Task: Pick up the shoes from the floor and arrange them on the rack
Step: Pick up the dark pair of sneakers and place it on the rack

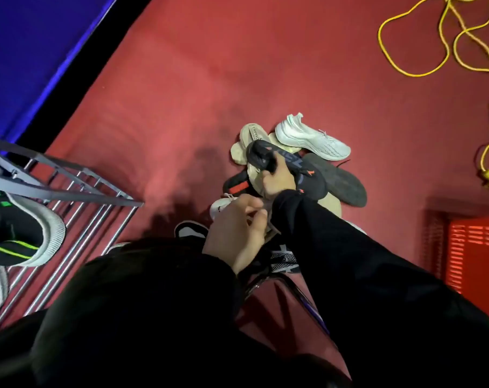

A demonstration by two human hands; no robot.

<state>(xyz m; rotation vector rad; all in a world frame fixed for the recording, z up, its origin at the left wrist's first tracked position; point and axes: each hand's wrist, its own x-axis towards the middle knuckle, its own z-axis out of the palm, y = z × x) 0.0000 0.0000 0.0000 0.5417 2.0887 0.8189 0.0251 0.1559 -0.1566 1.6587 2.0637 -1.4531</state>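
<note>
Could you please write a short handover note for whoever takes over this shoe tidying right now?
Right hand grips a black shoe on top of the floor pile.
Left hand is curled round something pale beside it; what it is cannot be told.
Done: a black and green shoe sits on the rack.
Left: the white shoe, a dark shoe lying sole up and the rest of the pile go on the rack.

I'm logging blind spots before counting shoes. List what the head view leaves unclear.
- Left hand: whatever its curled fingers hold is hidden by the hand.
- Pile: lower shoes covered by the black shoe the right hand grips, and by both sleeves.
- Rack: cut off at the left edge.
- Yellow cord: runs past the top edge.
</note>
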